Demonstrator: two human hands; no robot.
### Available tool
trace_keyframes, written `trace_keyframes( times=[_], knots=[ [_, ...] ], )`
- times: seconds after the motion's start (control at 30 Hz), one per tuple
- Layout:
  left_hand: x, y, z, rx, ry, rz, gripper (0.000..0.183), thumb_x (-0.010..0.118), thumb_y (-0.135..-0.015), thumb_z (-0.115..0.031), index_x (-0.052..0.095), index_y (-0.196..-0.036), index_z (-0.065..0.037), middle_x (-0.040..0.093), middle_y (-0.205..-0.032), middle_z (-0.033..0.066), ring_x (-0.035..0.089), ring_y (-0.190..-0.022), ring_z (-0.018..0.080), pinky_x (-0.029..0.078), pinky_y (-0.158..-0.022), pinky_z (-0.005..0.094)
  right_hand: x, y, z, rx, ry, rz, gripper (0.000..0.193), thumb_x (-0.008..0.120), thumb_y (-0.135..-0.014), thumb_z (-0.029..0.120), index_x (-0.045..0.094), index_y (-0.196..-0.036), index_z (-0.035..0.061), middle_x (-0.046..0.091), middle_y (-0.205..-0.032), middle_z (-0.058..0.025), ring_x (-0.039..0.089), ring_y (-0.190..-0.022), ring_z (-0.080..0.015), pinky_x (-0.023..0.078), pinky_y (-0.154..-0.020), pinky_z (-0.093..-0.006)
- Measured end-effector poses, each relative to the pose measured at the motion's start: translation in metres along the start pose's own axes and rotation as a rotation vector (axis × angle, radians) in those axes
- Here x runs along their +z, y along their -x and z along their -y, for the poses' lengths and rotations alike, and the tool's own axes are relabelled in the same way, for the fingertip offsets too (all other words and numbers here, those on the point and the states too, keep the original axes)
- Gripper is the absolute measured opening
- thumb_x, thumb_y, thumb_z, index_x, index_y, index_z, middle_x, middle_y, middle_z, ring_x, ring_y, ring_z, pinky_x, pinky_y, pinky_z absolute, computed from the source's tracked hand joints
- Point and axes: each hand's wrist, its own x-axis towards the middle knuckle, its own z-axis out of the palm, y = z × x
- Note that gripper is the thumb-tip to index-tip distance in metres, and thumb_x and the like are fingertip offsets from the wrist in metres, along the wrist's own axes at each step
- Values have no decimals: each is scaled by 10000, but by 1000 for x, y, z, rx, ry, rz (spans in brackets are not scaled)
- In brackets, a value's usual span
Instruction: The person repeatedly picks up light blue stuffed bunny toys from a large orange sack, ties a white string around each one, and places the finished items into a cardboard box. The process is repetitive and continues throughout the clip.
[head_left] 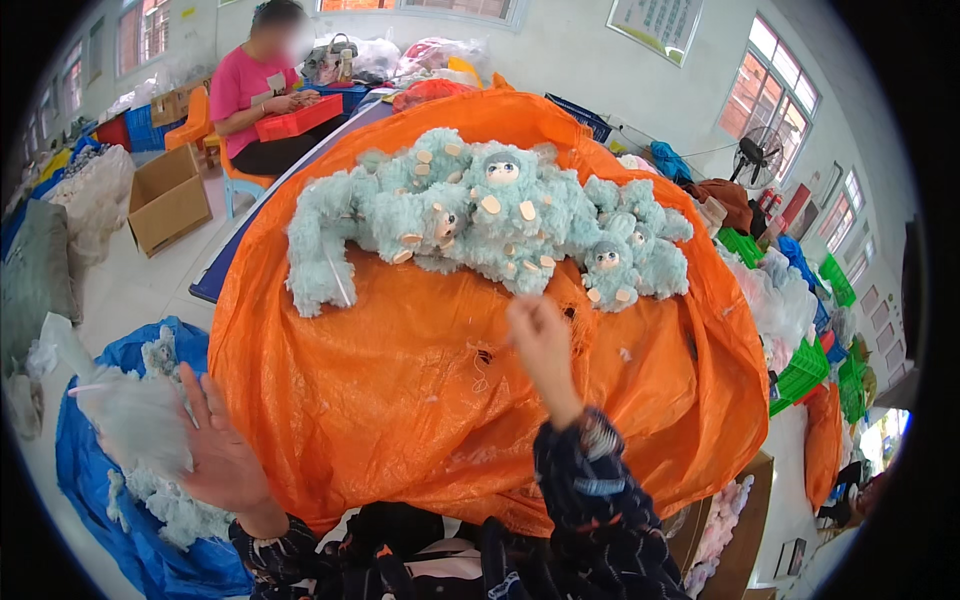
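My left hand [220,450] is held out at the lower left, palm showing and fingers spread. Right beside its fingers is a motion-blurred pale blue-green bundle [140,420], apparently unsupported by any grip, above a blue sack [85,470] of fluffy blue-green pieces. My right hand [540,340] is over the orange sheet [400,400], its fingers curled in and a little blurred. It is just in front of a heap of fluffy blue-green plush dolls [500,225] with doll faces and beige feet. What those curled fingers hold, if anything, is hidden.
Across the table a person in a pink top [250,90] sits with a red tray [298,118]. An open cardboard box [168,205] stands on the floor at left. Green crates [800,375] and bagged goods line the right side. A black fan [758,150] stands near the window.
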Motion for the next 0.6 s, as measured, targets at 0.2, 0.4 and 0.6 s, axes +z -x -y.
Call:
trace_keyframes(
  times=[0.2, 0.4, 0.6],
  knots=[
    [-42, 24, 18, -640, 318, 37, 524, 328, -888, -479, 402, -1229, -87, 541, -1046, 135, 534, -925, 252, 461, -693, 345, -15, -81, -101, 115, 311, -179, 437, 618, -707, 263, 527, -1015, -33, 582, -722, -130, 575, -663, -211, 444, -591, -317],
    [-38, 63, 66, -1008, -225, 65, 345, 383, -909, -311, 471, -1101, -38, 566, -916, 99, 558, -846, 194, 467, -657, 308, -5, -63, -73, -90, 429, -56, 323, 623, -674, 238, 562, -877, -6, 561, -630, -131, 559, -563, -225, 438, -528, -327],
    [-17, 73, 104, -1250, -291, 70, 356, 399, -905, -239, 414, -1169, 0, 524, -1079, 95, 515, -994, 196, 449, -794, 333, 13, 61, 13, -108, 412, 133, 255, 639, -677, 220, 528, -820, 41, 553, -586, -113, 581, -519, -226, 450, -475, -327]
  ],
)
